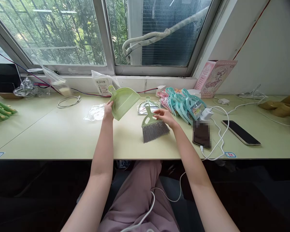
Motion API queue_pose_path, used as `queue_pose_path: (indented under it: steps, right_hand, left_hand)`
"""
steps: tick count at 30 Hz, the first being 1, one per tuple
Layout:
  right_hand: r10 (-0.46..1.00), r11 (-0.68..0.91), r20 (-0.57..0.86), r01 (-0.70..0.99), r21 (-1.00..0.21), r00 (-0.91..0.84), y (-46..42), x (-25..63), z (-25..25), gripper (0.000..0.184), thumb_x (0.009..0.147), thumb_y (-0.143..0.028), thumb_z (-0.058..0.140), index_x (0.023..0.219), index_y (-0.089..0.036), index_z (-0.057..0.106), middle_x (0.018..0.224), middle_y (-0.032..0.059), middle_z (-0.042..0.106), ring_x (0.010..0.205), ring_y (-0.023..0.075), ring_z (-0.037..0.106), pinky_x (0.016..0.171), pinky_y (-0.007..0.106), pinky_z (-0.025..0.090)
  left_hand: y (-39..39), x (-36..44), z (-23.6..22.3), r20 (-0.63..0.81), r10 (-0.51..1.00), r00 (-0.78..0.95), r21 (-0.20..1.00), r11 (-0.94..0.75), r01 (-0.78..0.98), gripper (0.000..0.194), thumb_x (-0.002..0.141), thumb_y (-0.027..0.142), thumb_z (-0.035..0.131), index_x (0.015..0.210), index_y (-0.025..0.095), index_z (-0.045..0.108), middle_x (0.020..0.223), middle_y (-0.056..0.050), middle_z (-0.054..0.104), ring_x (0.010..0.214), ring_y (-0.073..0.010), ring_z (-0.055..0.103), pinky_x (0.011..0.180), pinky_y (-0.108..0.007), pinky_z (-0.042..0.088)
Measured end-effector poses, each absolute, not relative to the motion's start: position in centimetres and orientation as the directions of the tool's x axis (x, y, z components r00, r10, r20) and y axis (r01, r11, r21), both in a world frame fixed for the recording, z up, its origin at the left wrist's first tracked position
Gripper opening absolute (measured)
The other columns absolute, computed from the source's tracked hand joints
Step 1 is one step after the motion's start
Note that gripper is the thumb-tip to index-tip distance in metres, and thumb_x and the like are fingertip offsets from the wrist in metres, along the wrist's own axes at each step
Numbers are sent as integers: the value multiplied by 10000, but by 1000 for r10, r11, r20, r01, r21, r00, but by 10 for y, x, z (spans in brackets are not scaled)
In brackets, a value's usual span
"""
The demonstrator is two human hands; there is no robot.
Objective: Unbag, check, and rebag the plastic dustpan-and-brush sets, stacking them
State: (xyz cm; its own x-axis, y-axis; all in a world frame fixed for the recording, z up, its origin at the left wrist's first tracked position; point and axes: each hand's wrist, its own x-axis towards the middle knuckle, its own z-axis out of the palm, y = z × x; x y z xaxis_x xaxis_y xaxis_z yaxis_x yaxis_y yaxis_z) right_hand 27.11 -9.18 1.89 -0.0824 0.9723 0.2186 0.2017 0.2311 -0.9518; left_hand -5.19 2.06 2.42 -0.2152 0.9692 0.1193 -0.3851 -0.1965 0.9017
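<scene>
The left hand (108,111) pinches a light green dustpan (125,102) by its edge close to the handle, the pan raised over the bench (50,135) and tilted, its handle pointing to about eleven o'clock. At four o'clock from the pan, the right hand (166,116) has its fingers closed on the upper right shoulder of a green brush (154,125) with grey bristles, handle toward twelve and bristles toward six; whether the bristles touch the bench I cannot tell. Just beyond the brush, at twelve, lies a packaged piece (142,109) in clear film. At two o'clock from the brush sits a pile of turquoise and pink sets (183,101), with a pink box (215,79) farther out the same way. A phone (201,135) on a white cable lies near three, a second phone (241,132) beyond it. From the dustpan, a crumpled clear wrapper (94,112) lies at eight to nine o'clock and a coiled cable (69,101) at nine.
</scene>
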Motion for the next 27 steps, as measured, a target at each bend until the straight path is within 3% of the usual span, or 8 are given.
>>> queue_pose_path:
  steps: [5,8,10,15,18,21,25,27]
  right_hand:
    - [957,276,273,22,-961,-97,-103,266,30,422,578,-474,862,891,-225,729,873,23,717,682,139,628,679,305,545]
    - [941,337,338,20,-941,18,-100,263,29,435,582,-520,850,893,-240,732,901,26,724,685,143,633,676,317,556]
    - [919,378,381,49,-925,101,-98,259,28,449,584,-539,841,897,-236,733,936,38,729,697,156,645,693,342,572]
    - [815,447,516,279,-850,263,-96,252,22,367,743,-507,726,944,-200,732,946,73,734,787,211,686,791,391,584]
    - [751,404,582,482,-778,312,-98,250,17,314,859,-445,616,1008,-186,711,995,93,728,924,239,683,867,385,559]
    - [717,349,635,640,-685,288,-102,247,15,275,929,-378,529,1053,-182,675,1038,112,708,997,250,655,918,385,516]
    - [688,244,681,804,-543,251,-108,242,20,219,953,-320,484,1021,-206,659,1209,131,633,1213,283,531,1039,442,400]
    - [667,187,678,812,-554,309,-108,244,24,230,932,-359,532,1065,-213,650,1319,127,575,1300,300,455,1081,480,341]
  left_hand:
    - [24,-22,12,60,990,-131,935,-101,-339,319,792,218,660,1109,192,641,997,-52,731,919,-194,690,859,-313,554]
    - [10,13,7,5,999,39,965,6,-263,295,798,262,676,1082,188,654,945,-39,730,849,-186,689,808,-303,549]
    - [-4,37,4,43,975,218,977,4,-211,312,796,339,697,1066,184,670,917,-38,731,818,-188,683,774,-295,542]
    - [-34,72,6,167,852,496,972,-59,-225,530,766,562,720,1132,180,693,976,-90,736,857,-223,682,796,-325,519]
    - [-41,73,11,258,823,506,959,-156,-235,582,761,615,702,1137,170,707,994,-111,732,931,-259,676,859,-368,504]
    - [-42,72,13,315,804,504,949,-257,-183,553,705,550,781,1092,158,728,1018,-107,725,983,-268,659,898,-374,484]
    - [-43,75,14,352,818,455,936,-297,-190,529,676,506,814,1072,164,735,1030,-90,724,999,-268,641,904,-370,478]
    - [-44,76,14,362,818,447,932,-305,-195,518,694,521,796,1067,167,738,1039,-89,723,1009,-269,635,911,-371,474]
